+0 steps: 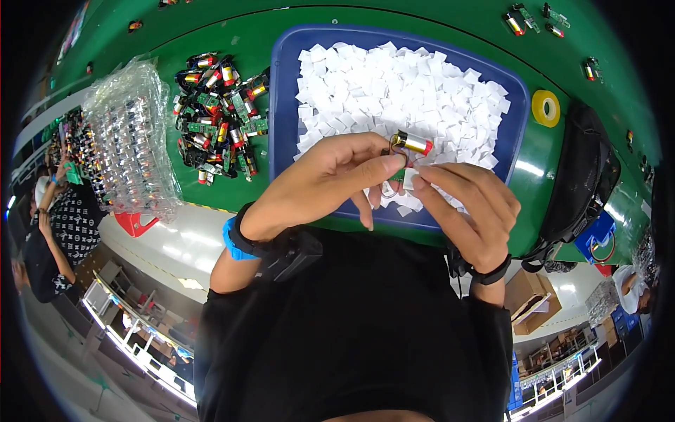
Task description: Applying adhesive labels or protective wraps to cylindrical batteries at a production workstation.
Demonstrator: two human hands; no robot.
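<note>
Above the near edge of a blue tray, my left hand pinches a small green circuit board between thumb and fingers. Wires join the board to a cylindrical battery with a silver-white body and a red end, which sticks up past the fingertips. My right hand is closed on a small white square piece, pressed against or right beside the board; the fingers hide the exact contact. Many similar white pieces fill the tray behind both hands.
Left of the tray lies a heap of battery-and-board assemblies, beside clear plastic blister trays. A yellow tape roll and a black bag are on the right. Scattered assemblies lie at the far right of the green table. Another person is at far left.
</note>
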